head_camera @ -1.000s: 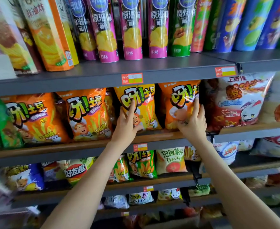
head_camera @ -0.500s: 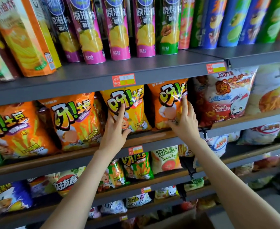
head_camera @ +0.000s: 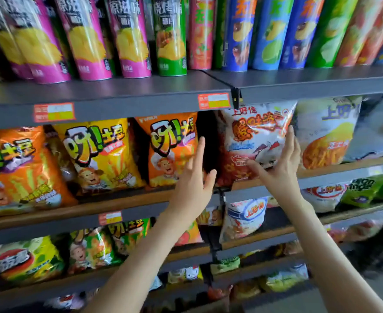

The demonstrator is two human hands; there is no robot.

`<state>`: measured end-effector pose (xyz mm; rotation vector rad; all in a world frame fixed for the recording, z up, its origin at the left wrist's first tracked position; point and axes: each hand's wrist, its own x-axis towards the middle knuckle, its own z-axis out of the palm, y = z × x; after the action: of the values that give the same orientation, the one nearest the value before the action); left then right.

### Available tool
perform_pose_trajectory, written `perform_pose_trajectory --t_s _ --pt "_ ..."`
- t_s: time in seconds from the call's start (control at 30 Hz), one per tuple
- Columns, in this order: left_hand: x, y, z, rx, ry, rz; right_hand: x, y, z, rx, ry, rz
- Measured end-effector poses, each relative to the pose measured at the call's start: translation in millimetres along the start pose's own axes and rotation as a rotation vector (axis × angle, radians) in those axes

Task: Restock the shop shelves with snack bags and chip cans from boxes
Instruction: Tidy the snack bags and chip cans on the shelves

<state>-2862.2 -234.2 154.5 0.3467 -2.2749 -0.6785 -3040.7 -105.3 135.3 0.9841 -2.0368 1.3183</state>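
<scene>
One upright snack bag (head_camera: 253,132) — label outward — between left hand (head_camera: 192,179), right hand (head_camera: 278,168)

The chip cans (head_camera: 129,41) lose their tops to the frame's upper edge. The price labels (head_camera: 214,100) are too blurred to read. My right hand (head_camera: 278,170) hides the lower corner of the white-and-red bag (head_camera: 253,132). Low in the frame the bags (head_camera: 283,279) smear together, and I cannot identify the dark shape (head_camera: 375,251) at lower right.
</scene>
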Motion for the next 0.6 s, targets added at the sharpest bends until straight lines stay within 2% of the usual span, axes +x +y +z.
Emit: perform_pose_trajectory --t_s 0.1,0.33,0.47,0.53,0.6 --pt "26 24 34 0.031 0.047 -0.080 12 27 -1 0.082 -0.198 -0.125" --pt "47 51 91 0.069 0.135 -0.235 35 51 0 0.109 -0.301 -0.240" --pt "46 59 100 0.105 0.183 -0.247 37 54 -8 0.155 -0.367 -0.215" --pt "45 64 105 0.190 0.242 -0.204 37 55 -20 0.141 -0.347 -0.231" --pt "41 70 115 0.353 0.340 -0.113 36 61 -39 0.081 -0.213 -0.263"
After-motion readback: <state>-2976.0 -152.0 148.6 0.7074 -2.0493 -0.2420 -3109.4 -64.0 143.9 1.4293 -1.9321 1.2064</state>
